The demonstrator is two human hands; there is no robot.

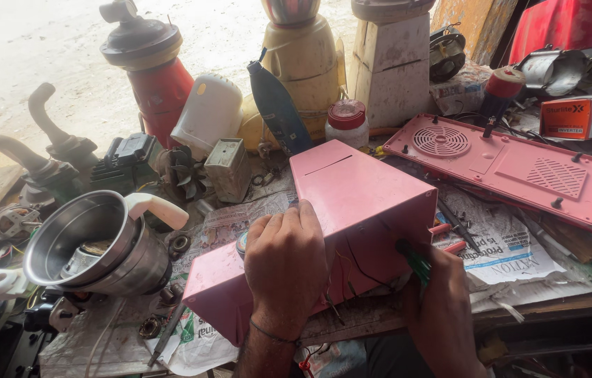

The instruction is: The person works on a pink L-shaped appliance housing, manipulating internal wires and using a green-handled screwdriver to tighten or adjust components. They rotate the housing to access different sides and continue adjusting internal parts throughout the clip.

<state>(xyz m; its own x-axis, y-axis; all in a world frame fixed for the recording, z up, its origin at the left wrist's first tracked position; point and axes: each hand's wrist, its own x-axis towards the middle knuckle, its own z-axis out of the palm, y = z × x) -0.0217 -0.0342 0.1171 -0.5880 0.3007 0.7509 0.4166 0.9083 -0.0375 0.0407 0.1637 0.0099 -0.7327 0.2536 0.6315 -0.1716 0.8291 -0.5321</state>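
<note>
We have the pink metal casing (359, 210) standing tilted on the cluttered surface (520, 287), its open underside turned toward us, and it sits between our two hands. Our left hand (283, 262) lies over its upper near edge, fingers curled down on the metal to steady it. Our right hand (443, 308) is closed around a green-handled screwdriver (415, 262), whose tip disappears into the casing's lower right corner, where thin wires (359, 269) trail out.

We judge the work to be partway: the casing's pink vented base plate (513, 164) already lies apart, further back on the right, so the housing is opened up. What goes on inside the casing is hidden from us, so we cannot tell how many fastenings are left.

Newspaper (499, 245) covers the surface under the casing. To the left a steel mixer jar with a white handle (100, 241) lies tipped on its side. Behind stand a red mixer base (152, 77), a cream mixer base (303, 63) and a small jar with a red lid (347, 122).
</note>
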